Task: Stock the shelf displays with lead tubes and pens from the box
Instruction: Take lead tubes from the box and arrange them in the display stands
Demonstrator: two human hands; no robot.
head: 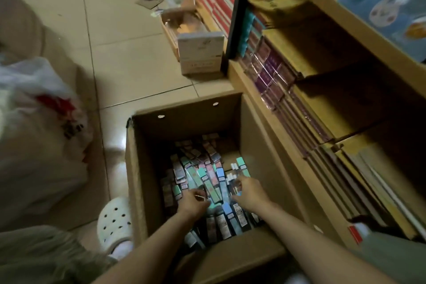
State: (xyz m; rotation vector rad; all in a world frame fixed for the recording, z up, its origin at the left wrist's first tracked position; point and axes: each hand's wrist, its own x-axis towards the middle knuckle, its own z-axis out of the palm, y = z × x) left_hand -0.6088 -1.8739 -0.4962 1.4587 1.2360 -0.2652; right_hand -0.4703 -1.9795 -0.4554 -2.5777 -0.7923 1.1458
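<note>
Beige floor tiles (pixel 129 57) spread out under us in the head view, with a wooden shelf unit (pixel 272 127) running along the right side, its levels packed with wrapped purple packs (pixel 268 76) and flat stacks of books. An open cardboard box (pixel 138 168) stands on the floor against the shelf base, and both our arms reach down into it.

Our left hand (pixel 192 204) sits low in the box with its fingers curled down into the heap of lead tubes and pens (pixel 207 180); we cannot tell whether they have hold of any piece. Our right hand (pixel 250 192) lies just beside it, fingers bent over a few dark pen packs with white caps showing just beyond the fingertips; a firm grip cannot be made out through the blur. The pastel green, blue and pink packs lie crisscrossed between and beyond both sets of fingers, filling the box bottom.

Left of our left fingers, outside the box wall, a white perforated clog (pixel 114 221) rests on the tiles. Further left lies a white plastic bag (pixel 39 104) with red print. Well beyond the fingers, a small white carton (pixel 200 53) stands near the shelf corner.
</note>
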